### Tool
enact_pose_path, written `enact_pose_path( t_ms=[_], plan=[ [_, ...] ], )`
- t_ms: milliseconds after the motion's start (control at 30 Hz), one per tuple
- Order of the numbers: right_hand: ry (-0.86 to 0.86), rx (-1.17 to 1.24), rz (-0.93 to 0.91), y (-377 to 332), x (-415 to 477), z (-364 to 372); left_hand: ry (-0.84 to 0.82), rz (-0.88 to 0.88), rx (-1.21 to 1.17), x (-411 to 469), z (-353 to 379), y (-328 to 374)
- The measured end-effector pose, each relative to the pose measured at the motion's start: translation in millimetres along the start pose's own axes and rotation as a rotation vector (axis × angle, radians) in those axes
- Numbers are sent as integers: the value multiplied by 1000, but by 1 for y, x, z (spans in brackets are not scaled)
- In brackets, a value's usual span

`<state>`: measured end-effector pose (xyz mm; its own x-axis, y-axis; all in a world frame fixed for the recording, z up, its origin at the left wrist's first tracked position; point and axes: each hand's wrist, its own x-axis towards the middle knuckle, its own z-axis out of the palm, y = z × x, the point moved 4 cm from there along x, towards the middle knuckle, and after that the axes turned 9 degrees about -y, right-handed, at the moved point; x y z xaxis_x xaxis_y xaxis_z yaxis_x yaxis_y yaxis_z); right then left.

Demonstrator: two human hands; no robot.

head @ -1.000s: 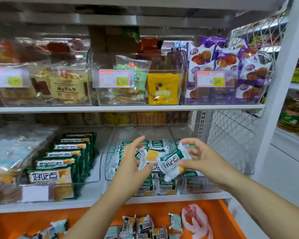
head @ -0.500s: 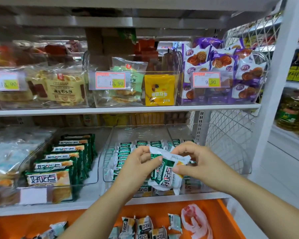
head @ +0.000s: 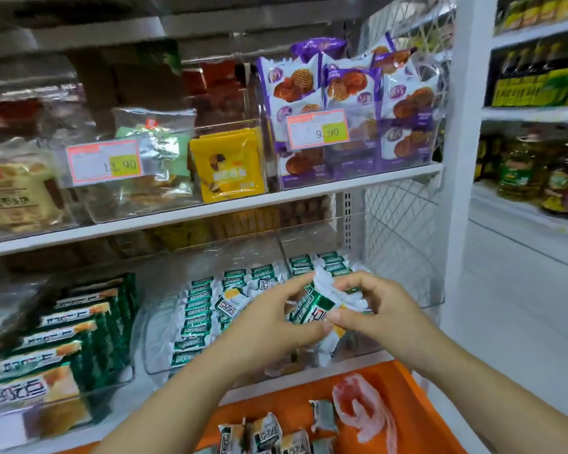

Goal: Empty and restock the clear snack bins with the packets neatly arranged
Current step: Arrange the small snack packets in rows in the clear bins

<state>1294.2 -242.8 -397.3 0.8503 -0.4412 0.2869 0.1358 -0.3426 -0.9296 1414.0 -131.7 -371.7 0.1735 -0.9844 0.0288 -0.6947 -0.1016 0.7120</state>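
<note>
Step in hand: restocking, judging by the rows of packets already standing in the clear bins; one green-and-white packet is being readied for placing.
Packet: held in the air between both hands, over the front of the bins on the lower shelf; which bin it is over cannot be told.
Left hand: fingers curled, thumb and forefinger pinching the packet's lower left side.
Right hand: fingers pinching its right side, knuckles up.
Arms: both forearms rise from the bottom of the view and converge above the shelf's front edge.
Doing it well: probably smooth the crumpled wrapper, turn the label forward, and slot it upright against a row without toppling neighbours.
Supply: loose packets lie in the orange tray below the shelf.
</note>
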Motion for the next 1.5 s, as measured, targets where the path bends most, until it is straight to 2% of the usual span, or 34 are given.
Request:
enact_pose_path(
  t_ms=[67, 133, 200, 300, 367, 433, 567, 833, 967, 1067, 1133, 1300, 1367, 1500],
  plan=[
    [57, 39, 1, 5, 3, -26, 14, 12, 43, 25, 3, 2],
    [174, -56, -12, 9, 11, -62, 66, 16, 40, 55, 4, 0],
    [375, -213, -64, 12, 15, -100, 125, -5, -2, 86, 9, -5],
    [765, -438, -201, 21, 5, -144, 207, -65, -125, 133, 16, -16],
    [873, -572, -265, 36, 0, -161, 235, -93, -180, 164, 24, -23],
    [873, -617, -291, 60, 2, -176, 257, -92, -172, 194, 33, -25],
    [759, -782, -388, 94, 9, -185, 260, -48, -99, 242, 48, -34],
    [718, -772, -500, 113, 12, -198, 94, -128, 65, 303, 59, -73],
    [760, -744, -516, 115, 14, -195, -22, -174, 324, 320, 55, -92],
    [793, -722, -511, 118, 15, -192, -54, -187, 397, 330, 59, -98],
    [806, -717, -505, 119, 15, -191, -79, -207, 550, 336, 67, -98],
    [808, -720, -509, 119, 15, -190, 42, -158, 828, 342, 78, -96],
    [814, -721, -507, 119, 15, -190, 8, -167, 834, 344, 78, -102],
    [824, -718, -508, 118, 16, -189, -45, -227, 603, 345, 70, -107]
  ],
)
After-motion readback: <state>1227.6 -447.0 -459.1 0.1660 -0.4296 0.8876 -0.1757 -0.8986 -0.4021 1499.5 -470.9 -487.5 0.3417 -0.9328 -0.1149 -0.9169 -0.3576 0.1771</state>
